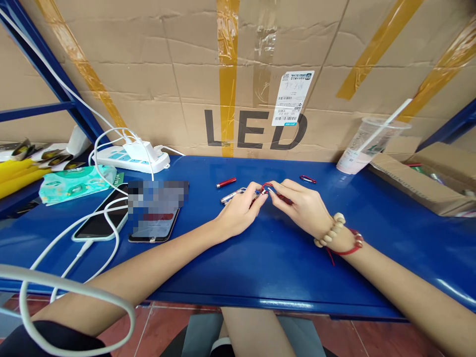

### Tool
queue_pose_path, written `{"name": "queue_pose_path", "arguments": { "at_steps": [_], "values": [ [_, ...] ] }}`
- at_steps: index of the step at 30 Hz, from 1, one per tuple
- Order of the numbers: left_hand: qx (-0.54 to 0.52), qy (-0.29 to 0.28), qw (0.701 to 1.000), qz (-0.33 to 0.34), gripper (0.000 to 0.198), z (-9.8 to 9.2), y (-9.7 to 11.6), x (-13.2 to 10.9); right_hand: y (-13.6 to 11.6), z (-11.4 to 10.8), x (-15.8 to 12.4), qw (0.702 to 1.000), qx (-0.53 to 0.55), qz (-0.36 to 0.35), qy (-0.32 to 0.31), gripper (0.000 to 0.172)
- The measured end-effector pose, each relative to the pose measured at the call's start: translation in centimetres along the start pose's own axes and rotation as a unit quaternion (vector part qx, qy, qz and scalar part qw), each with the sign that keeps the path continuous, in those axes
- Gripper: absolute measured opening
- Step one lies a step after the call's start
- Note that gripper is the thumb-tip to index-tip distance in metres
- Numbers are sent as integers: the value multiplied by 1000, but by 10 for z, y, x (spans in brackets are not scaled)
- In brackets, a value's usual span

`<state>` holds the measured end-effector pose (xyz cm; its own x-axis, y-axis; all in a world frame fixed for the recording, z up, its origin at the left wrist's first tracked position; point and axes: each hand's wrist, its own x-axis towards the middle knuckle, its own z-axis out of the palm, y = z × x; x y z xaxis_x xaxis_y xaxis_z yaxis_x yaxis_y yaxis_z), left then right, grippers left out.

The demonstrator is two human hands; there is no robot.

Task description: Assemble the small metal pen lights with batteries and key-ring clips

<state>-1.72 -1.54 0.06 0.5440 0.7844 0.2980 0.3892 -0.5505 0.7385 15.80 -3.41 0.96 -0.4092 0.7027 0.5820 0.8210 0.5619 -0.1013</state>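
Observation:
Over the blue table, my two hands meet fingertip to fingertip around a small red carabiner (267, 186). My right hand (303, 203) is closed, thumb and finger pinching the carabiner's right side. Closed as well, my left hand (240, 210) grips at the carabiner's left end; a small metal part shows at its fingertips, too small to make out. Partly hidden behind the left hand lie silver metal tubes (226, 198). A short red metal tube (226, 183) rests just beyond them. Another red carabiner (308, 179) lies flat past my right hand.
Two phones (100, 223) (154, 225) with white cables lie at left, near a power strip (128, 158) and a tissue pack (76, 183). A plastic cup with a straw (366, 148) and an open cardboard box (420, 186) stand right. A large carton (178, 74) backs the table.

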Motion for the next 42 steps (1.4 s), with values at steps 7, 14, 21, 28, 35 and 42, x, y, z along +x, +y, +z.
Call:
{"name": "queue_pose_path", "arguments": {
  "at_steps": [7,14,21,28,35,42],
  "values": [
    [44,43,997,-35,24,0,1,0,2,2,0,1000,11,-2,-5,30],
    [91,74,992,-47,23,-1,-1,1,6,-1,1,999,11,-1,-41,31],
    [222,122,967,5,17,1,-2,-2,19,-6,2,989,17,-47,-140,38],
    [301,76,950,-3,13,-2,-2,-1,32,-16,7,990,-76,93,-76,34],
    [332,75,940,-6,16,-6,-6,0,56,-15,6,978,-96,182,-27,22],
    [353,137,925,-10,22,-18,-9,5,54,-4,2,989,-32,120,-76,26]
  ]
}}
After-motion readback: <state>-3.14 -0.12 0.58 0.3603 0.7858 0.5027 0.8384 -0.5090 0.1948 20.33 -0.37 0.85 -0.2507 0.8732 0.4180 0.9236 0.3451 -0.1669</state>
